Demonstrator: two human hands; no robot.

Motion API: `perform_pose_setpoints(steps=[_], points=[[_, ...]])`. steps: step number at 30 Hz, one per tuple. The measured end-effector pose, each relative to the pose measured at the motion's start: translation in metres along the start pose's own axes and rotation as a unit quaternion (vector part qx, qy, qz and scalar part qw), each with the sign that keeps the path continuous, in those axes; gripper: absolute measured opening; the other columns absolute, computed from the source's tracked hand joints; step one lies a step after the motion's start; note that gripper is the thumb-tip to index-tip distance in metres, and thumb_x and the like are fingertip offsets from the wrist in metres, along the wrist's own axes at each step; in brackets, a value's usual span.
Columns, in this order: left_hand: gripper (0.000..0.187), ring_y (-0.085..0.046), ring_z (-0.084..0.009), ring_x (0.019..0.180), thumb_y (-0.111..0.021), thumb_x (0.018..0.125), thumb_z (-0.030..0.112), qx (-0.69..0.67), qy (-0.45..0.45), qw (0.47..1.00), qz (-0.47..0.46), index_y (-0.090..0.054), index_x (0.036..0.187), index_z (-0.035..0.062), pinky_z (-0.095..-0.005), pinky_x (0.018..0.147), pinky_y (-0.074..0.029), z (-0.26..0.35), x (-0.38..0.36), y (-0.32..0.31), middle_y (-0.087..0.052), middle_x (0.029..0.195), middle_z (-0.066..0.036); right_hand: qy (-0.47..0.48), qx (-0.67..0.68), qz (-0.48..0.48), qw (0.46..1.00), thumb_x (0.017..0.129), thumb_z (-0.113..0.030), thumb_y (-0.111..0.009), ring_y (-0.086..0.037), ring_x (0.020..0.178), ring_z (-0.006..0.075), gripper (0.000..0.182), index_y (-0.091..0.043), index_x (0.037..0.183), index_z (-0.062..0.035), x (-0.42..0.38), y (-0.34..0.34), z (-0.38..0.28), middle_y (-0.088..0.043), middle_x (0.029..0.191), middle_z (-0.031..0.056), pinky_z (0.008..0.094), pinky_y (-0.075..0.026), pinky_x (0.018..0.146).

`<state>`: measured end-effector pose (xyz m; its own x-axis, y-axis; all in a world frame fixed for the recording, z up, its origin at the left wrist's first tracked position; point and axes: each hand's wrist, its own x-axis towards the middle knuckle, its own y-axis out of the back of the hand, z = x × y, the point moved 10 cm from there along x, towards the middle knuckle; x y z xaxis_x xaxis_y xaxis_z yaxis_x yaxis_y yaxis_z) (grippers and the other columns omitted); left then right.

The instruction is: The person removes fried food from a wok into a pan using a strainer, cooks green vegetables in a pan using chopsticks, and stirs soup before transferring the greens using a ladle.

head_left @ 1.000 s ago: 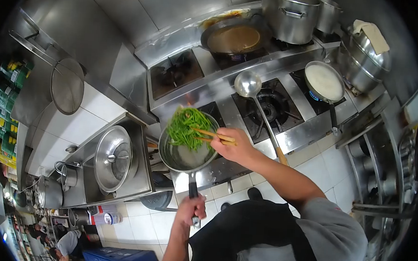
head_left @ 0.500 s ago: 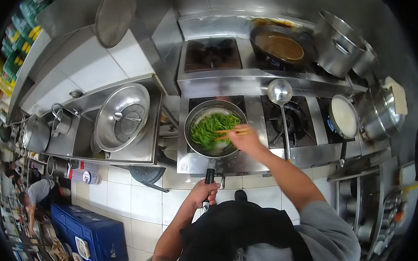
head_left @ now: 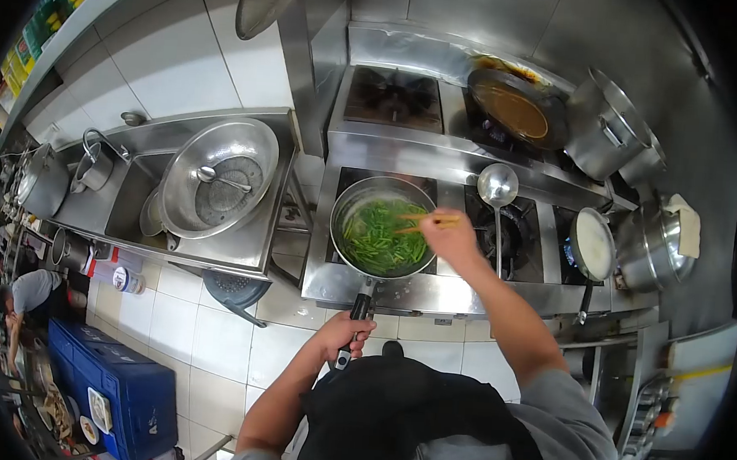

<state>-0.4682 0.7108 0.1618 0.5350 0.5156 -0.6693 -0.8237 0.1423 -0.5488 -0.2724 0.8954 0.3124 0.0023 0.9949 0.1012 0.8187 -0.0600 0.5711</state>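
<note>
My left hand (head_left: pixel 344 336) is wrapped round the black handle of a frying pan (head_left: pixel 354 261) on the front left burner. Chopped green vegetables (head_left: pixel 378 235), which look like green beans, lie in the pan. A pair of wooden chopsticks (head_left: pixel 409 222) is gripped in my right hand (head_left: pixel 450 234), their tips among the greens. Just right of that hand, a long-handled ladle (head_left: pixel 498 187) lies across the neighbouring burner.
A small pan of white liquid (head_left: pixel 593 244) sits over a flame at right. Behind are a wok of brown sauce (head_left: pixel 511 108) and tall pots (head_left: pixel 608 131). Left, a large metal bowl (head_left: pixel 259 152) rests on the sink. A person (head_left: pixel 31 294) stands near a blue container (head_left: pixel 114 391).
My view has turned a little, so the surroundings sit differently. The greens have been moved within the pan, and the chopsticks now point further right and higher. Both hands keep their holds.
</note>
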Motion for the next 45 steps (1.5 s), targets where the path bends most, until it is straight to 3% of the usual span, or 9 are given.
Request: perform_pose_setpoints(steps=[5, 9, 16, 25, 31, 34, 40, 43, 45], points=[[0.02, -0.04, -0.01, 0.042, -0.066, 0.091, 0.014, 0.009, 0.007, 1.0, -0.001, -0.05, 0.079, 0.0093, -0.0303, 0.039, -0.038, 0.0, -0.002, -0.002, -0.046, 0.061, 0.001, 0.098, -0.092, 0.001, 0.991, 0.082, -0.025, -0.064, -0.059, 0.053, 0.0215, 0.019, -0.068, 0.076, -0.008, -0.012, -0.027, -0.019, -0.063, 0.063, 0.0105, 0.0356, -0.048, 0.053], [0.02, -0.04, -0.01, 0.043, -0.065, 0.091, 0.013, 0.012, -0.001, 1.0, -0.001, -0.048, 0.08, 0.0083, -0.0307, 0.04, -0.038, 0.005, -0.008, -0.001, -0.046, 0.061, 0.0, -0.03, 0.013, 0.022, 0.999, 0.081, -0.03, -0.063, -0.061, 0.056, 0.0297, 0.026, -0.068, 0.075, -0.0044, -0.018, 0.012, 0.001, -0.064, 0.067, 0.0156, 0.0395, -0.049, 0.054], [0.023, -0.039, -0.0102, 0.043, -0.064, 0.091, 0.013, 0.004, 0.032, 0.999, -0.028, -0.047, 0.076, 0.0092, -0.0296, 0.041, -0.035, 0.033, -0.053, -0.015, -0.045, 0.06, 0.001, 0.099, -0.018, -0.039, 0.994, 0.08, -0.026, -0.065, -0.061, 0.058, 0.0386, 0.025, -0.063, 0.069, -0.0035, -0.092, 0.024, -0.061, -0.059, 0.061, 0.018, 0.0428, -0.05, 0.054], [0.033, -0.037, -0.0111, 0.04, -0.061, 0.091, 0.018, 0.071, 0.036, 0.993, 0.092, -0.044, 0.064, 0.0112, -0.0291, 0.041, -0.033, 0.037, -0.085, -0.042, -0.038, 0.05, 0.0, 0.146, -0.014, 0.094, 0.985, 0.08, -0.024, -0.065, -0.061, 0.055, 0.0376, 0.022, -0.061, 0.068, -0.0059, -0.078, 0.043, -0.046, -0.059, 0.058, 0.0159, 0.0456, -0.05, 0.052], [0.032, -0.038, -0.0124, 0.041, -0.061, 0.089, 0.017, 0.054, -0.031, 0.996, 0.058, -0.044, 0.063, 0.0119, -0.0301, 0.042, -0.035, 0.079, -0.013, -0.051, -0.039, 0.05, 0.001, 0.162, -0.033, 0.087, 0.982, 0.08, -0.024, -0.065, -0.061, 0.053, 0.0368, 0.024, -0.059, 0.065, -0.0058, -0.078, 0.039, -0.044, -0.058, 0.056, 0.0145, 0.0453, -0.049, 0.051], [0.025, -0.04, -0.013, 0.041, -0.063, 0.09, 0.014, 0.048, -0.013, 0.999, 0.02, -0.046, 0.073, 0.0095, -0.0315, 0.04, -0.036, 0.021, -0.032, -0.029, -0.04, 0.052, -0.001, 0.172, -0.024, 0.107, 0.979, 0.08, -0.024, -0.064, -0.061, 0.054, 0.0364, 0.023, -0.06, 0.067, -0.0064, -0.066, 0.056, -0.05, -0.059, 0.057, 0.0147, 0.0448, -0.049, 0.051], [0.018, -0.042, -0.0118, 0.043, -0.061, 0.092, 0.008, 0.041, -0.015, 0.998, 0.043, -0.045, 0.084, 0.0083, -0.0317, 0.04, -0.037, -0.001, -0.014, -0.017, -0.044, 0.062, -0.001, 0.053, 0.027, 0.134, 0.989, 0.082, -0.028, -0.06, -0.063, 0.064, 0.04, 0.026, -0.063, 0.073, -0.0038, -0.048, 0.059, -0.002, -0.062, 0.065, 0.0187, 0.0445, -0.052, 0.058], [0.018, -0.042, -0.0119, 0.043, -0.062, 0.092, 0.009, 0.014, -0.017, 0.999, 0.029, -0.045, 0.083, 0.0085, -0.0316, 0.04, -0.037, -0.004, -0.001, -0.023, -0.044, 0.061, -0.001, -0.118, 0.095, 0.103, 0.983, 0.083, -0.03, -0.059, -0.065, 0.065, 0.0383, 0.027, -0.066, 0.077, -0.0044, -0.001, 0.012, 0.046, -0.064, 0.067, 0.0191, 0.0459, -0.053, 0.064], [0.019, -0.042, -0.0121, 0.044, -0.063, 0.091, 0.01, -0.002, -0.021, 0.999, 0.027, -0.047, 0.083, 0.0082, -0.0319, 0.04, -0.038, -0.005, 0.003, -0.023, -0.045, 0.062, -0.001, -0.102, 0.089, 0.079, 0.988, 0.083, -0.031, -0.058, -0.065, 0.065, 0.0373, 0.028, -0.067, 0.078, -0.0043, 0.0, -0.036, 0.056, -0.065, 0.069, 0.0187, 0.0456, -0.053, 0.065]])
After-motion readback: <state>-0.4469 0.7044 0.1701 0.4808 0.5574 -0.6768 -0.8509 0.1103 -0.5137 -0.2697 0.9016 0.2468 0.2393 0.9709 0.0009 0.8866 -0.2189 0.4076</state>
